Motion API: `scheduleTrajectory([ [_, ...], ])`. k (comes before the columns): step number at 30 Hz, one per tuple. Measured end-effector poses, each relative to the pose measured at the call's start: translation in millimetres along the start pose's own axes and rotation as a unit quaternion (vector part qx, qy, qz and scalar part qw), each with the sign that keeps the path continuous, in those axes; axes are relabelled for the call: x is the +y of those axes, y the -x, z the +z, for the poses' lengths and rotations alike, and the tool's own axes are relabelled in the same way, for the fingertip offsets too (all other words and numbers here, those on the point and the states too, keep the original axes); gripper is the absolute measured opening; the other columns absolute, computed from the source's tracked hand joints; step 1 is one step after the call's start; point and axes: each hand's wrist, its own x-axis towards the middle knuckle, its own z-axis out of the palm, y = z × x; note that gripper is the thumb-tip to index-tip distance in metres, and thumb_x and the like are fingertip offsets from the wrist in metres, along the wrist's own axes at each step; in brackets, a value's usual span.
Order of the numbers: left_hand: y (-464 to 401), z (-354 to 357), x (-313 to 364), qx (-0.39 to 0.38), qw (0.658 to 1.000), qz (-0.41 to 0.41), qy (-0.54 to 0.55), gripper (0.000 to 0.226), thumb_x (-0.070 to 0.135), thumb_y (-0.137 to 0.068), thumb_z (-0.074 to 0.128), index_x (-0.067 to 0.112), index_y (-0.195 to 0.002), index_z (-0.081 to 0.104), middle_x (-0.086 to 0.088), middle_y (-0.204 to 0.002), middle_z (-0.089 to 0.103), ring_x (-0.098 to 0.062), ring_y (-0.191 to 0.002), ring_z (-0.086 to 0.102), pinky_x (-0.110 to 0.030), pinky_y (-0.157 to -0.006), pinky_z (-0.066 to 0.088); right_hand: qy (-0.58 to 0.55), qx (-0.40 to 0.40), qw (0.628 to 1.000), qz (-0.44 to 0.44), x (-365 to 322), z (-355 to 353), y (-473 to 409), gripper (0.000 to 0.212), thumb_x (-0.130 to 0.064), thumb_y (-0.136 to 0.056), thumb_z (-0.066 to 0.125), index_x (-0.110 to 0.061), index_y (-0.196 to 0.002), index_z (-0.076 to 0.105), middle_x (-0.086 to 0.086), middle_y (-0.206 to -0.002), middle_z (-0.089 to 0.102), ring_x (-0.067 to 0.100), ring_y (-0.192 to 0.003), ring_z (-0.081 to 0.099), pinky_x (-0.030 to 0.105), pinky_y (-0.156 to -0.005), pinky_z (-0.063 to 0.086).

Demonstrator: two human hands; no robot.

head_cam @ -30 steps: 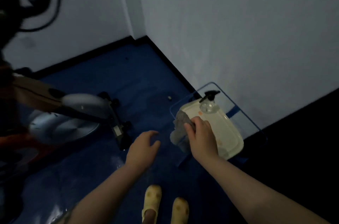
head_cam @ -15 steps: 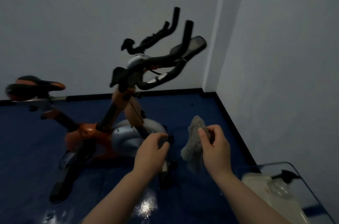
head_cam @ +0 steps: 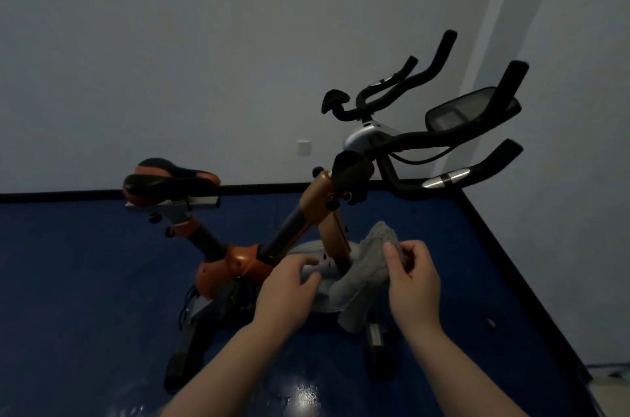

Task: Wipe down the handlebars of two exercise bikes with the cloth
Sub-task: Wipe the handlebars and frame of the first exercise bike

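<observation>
Pale grey wall across the far side, meeting a second wall at a corner on the right. Dark blue floor below, edged with a black skirting strip, glossy with a bright reflection near the bottom centre. One orange-and-black exercise bike standing mid-scene on the floor, frame rising toward the right. Black handlebars at upper right, several curved prongs reaching up and to the right, a silver band on the lowest one. Dark console screen mounted among the prongs, tilted. Black-and-orange saddle on the left, raised on its post. Pale flywheel cover low at the bike's front, partly hidden behind the hands. Grey cloth in the near centre, well below the handlebars and apart from them, bunched at the top and hanging down in a loose fold. Right hand gripping the cloth's upper part, thumb and curled fingers pinching the bunched fabric. Left hand just left of the cloth, fingers loosely curled, holding nothing, not touching the fabric so far as can be told. Small white wall plate on the far wall, left of the handlebars.
</observation>
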Motion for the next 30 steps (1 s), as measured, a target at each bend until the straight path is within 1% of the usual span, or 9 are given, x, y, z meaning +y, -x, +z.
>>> scheduleTrajectory([
  [4, -33.9, -18.2, -5.7, -0.010, 1.000, 0.020, 0.020, 0.028, 0.027, -0.091, 0.056, 0.030, -0.119, 0.058, 0.008, -0.119, 0.059, -0.007, -0.104, 0.056, -0.026, -0.087, 0.048, -0.006, 0.030, 1.000, -0.009, -17.3, 20.5, -19.7, 0.015, -0.034, -0.093, 0.054, -0.020, -0.091, 0.054, -0.002, -0.083, 0.060, 0.011, -0.074, 0.059, 0.024, -0.060, 0.048],
  [9, -89.4, -22.5, 11.5, -0.015, 0.998, 0.049, 0.040, 0.029, 0.024, -0.092, 0.055, 0.025, -0.121, 0.058, 0.006, -0.119, 0.058, -0.011, -0.111, 0.055, -0.037, -0.098, 0.048, -0.018, 0.070, 0.997, -0.025, -29.8, 38.0, -61.1, 0.014, -0.033, -0.093, 0.056, -0.019, -0.089, 0.055, 0.001, -0.082, 0.061, 0.013, -0.074, 0.059, 0.028, -0.062, 0.050],
  [14, -143.7, -23.0, 30.8, 0.000, 0.996, 0.074, 0.051, 0.026, 0.025, -0.091, 0.056, 0.030, -0.116, 0.060, 0.009, -0.114, 0.057, -0.008, -0.100, 0.058, -0.036, -0.088, 0.053, -0.040, 0.103, 0.993, -0.029, -33.0, 46.7, -112.5, 0.014, -0.032, -0.093, 0.056, -0.018, -0.092, 0.055, 0.000, -0.086, 0.061, 0.015, -0.080, 0.060, 0.026, -0.063, 0.048],
  [15, -154.9, -23.0, 34.3, 0.004, 0.995, 0.080, 0.054, 0.024, 0.025, -0.091, 0.056, 0.031, -0.114, 0.060, 0.010, -0.111, 0.058, -0.005, -0.096, 0.059, -0.033, -0.084, 0.054, -0.047, 0.113, 0.992, -0.032, -34.5, 47.5, -122.0, 0.014, -0.032, -0.093, 0.056, -0.018, -0.092, 0.055, 0.000, -0.085, 0.061, 0.014, -0.078, 0.060, 0.025, -0.063, 0.048],
  [18, -183.8, -23.3, 47.4, 0.017, 0.989, 0.099, 0.108, 0.020, 0.020, -0.092, 0.058, 0.027, -0.110, 0.062, 0.018, -0.098, 0.060, 0.015, -0.084, 0.057, -0.007, -0.066, 0.048, -0.057, 0.128, 0.988, -0.058, -43.1, 53.0, -148.6, 0.012, -0.030, -0.093, 0.058, -0.019, -0.090, 0.054, -0.001, -0.084, 0.061, 0.009, -0.074, 0.059, 0.026, -0.063, 0.050],
  [21, -207.3, -20.8, 53.1, 0.015, 0.981, 0.107, 0.164, 0.022, 0.013, -0.092, 0.058, 0.020, -0.112, 0.064, 0.013, -0.098, 0.063, 0.021, -0.081, 0.056, 0.000, -0.060, 0.043, -0.008, 0.109, 0.989, -0.097, -48.7, 65.5, -170.4, 0.011, -0.034, -0.090, 0.060, -0.024, -0.089, 0.054, 0.001, -0.087, 0.059, 0.015, -0.079, 0.058, 0.029, -0.066, 0.051],
  [24, -230.6, -16.5, 51.8, -0.011, 0.975, 0.108, 0.192, 0.023, 0.013, -0.092, 0.056, 0.020, -0.113, 0.064, 0.005, -0.102, 0.065, 0.010, -0.084, 0.061, -0.004, -0.063, 0.047, 0.141, 0.077, 0.979, -0.127, -40.1, 85.8, -184.8, 0.016, -0.039, -0.084, 0.064, -0.025, -0.085, 0.058, -0.007, -0.087, 0.053, 0.009, -0.084, 0.048, 0.023, -0.071, 0.043],
  [26, -249.0, -12.3, 47.7, -0.045, 0.972, 0.102, 0.208, 0.021, 0.015, -0.093, 0.054, 0.023, -0.109, 0.065, 0.003, -0.102, 0.067, 0.001, -0.085, 0.065, -0.014, -0.068, 0.053, 0.244, 0.061, 0.956, -0.152, -28.6, 100.9, -185.8, 0.022, -0.049, -0.081, 0.062, -0.027, -0.084, 0.061, -0.012, -0.088, 0.051, 0.007, -0.090, 0.043, 0.026, -0.075, 0.042],
  [30, -278.5, -4.6, 39.8, -0.132, 0.962, 0.113, 0.212, 0.022, 0.021, -0.095, 0.048, 0.029, -0.096, 0.069, 0.002, -0.095, 0.070, -0.015, -0.089, 0.067, -0.039, -0.079, 0.057, 0.299, 0.121, 0.931, -0.169, -15.7, 117.2, -172.8, 0.025, -0.046, -0.083, 0.059, -0.024, -0.091, 0.068, -0.009, -0.101, 0.051, 0.008, -0.102, 0.042, 0.028, -0.084, 0.045],
])
